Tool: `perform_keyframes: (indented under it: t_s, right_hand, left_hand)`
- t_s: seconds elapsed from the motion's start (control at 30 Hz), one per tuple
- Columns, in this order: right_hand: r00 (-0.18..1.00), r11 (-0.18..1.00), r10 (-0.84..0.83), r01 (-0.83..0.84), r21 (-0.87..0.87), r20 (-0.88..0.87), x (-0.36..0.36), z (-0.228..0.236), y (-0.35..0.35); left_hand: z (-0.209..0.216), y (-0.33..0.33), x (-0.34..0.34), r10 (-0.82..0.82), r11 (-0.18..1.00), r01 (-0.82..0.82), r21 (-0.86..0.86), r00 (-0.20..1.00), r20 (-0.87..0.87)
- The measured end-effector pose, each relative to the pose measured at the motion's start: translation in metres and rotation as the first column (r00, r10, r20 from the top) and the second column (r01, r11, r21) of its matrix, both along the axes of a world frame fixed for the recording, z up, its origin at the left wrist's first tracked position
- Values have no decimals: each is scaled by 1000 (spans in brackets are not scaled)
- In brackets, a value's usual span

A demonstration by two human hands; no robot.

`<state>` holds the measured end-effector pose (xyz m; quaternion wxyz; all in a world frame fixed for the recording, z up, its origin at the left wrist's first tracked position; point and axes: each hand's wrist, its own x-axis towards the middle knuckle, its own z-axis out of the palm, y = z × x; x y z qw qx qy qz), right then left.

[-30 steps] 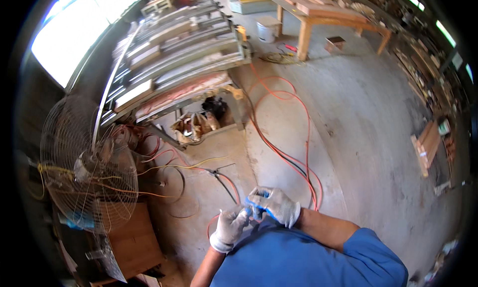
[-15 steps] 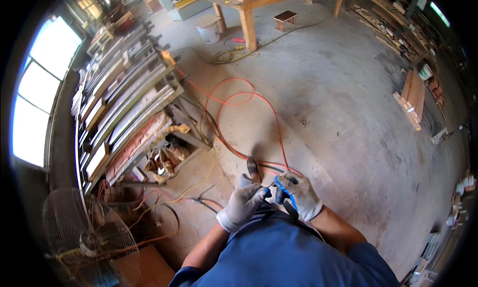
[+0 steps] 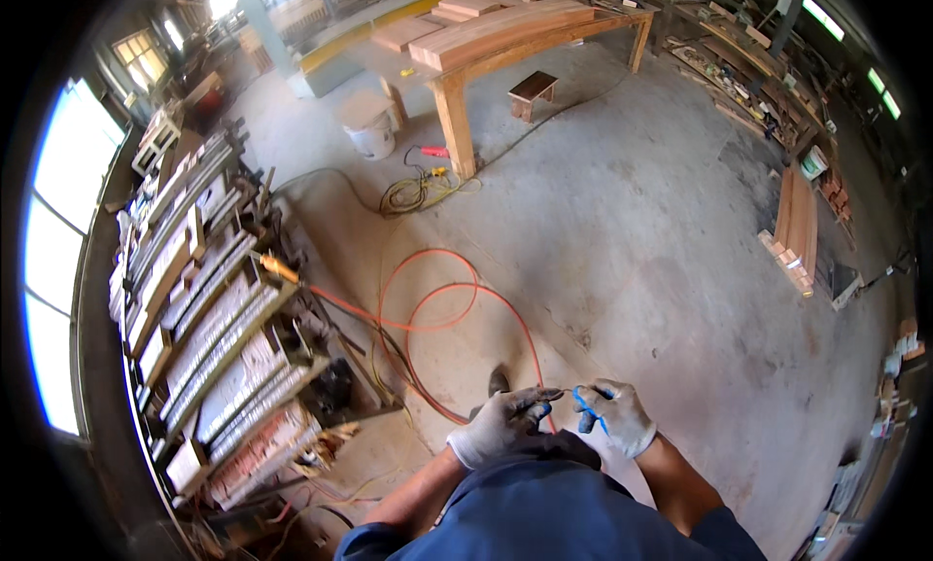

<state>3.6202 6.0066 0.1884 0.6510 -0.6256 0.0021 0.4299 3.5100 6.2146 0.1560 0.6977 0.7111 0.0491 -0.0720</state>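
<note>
My left hand (image 3: 502, 428), in a light grey work glove with dark-blue fingertips, is held in front of my waist. Its thumb and fingers are closed in a pinch. Close by on the right, my right hand (image 3: 618, 419) wears a matching glove with a bright blue edge, its fingers bent together. A thin, small piece seems to span the gap between the fingertips; it is too small to name. Behind the hands, something dark lies at the waist of my blue shirt (image 3: 525, 508). A dark shoe (image 3: 499, 380) shows just beyond the left hand.
Orange hose (image 3: 442, 287) lies looped on the concrete floor (image 3: 641, 269) ahead. At left stands a rack of boards (image 3: 209, 337). Ahead are a wooden table (image 3: 452, 123) with thick planks, a bucket (image 3: 369, 133), a small stool (image 3: 533, 92) and coiled yellow cord (image 3: 413, 193). Stacked planks (image 3: 797, 221) lie right.
The view has tipped upward, bringing in more of the table and dropping the fan at lower left. My hands are slightly farther apart, and both remain closed near my waist.
</note>
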Motion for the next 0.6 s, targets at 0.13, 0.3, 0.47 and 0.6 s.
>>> perform_keyframes:
  t_s: [0.13,0.3,0.47,0.6]
  right_hand:
    - [997,995,-79,79,58,5,62,1,22]
    - [989,991,-132,131,26,62,147,-16,44]
    - [984,991,-132,129,28,117,256,-49,58]
    - [973,995,-96,91,33,210,357,-65,68]
  left_hand:
    - [12,39,76,-138,990,136,-26,985,-103]
    - [-2,58,171,-149,981,131,-146,981,-122]
    - [-21,69,281,-170,960,126,249,972,165]
    - [-12,77,378,-186,957,175,232,982,26]
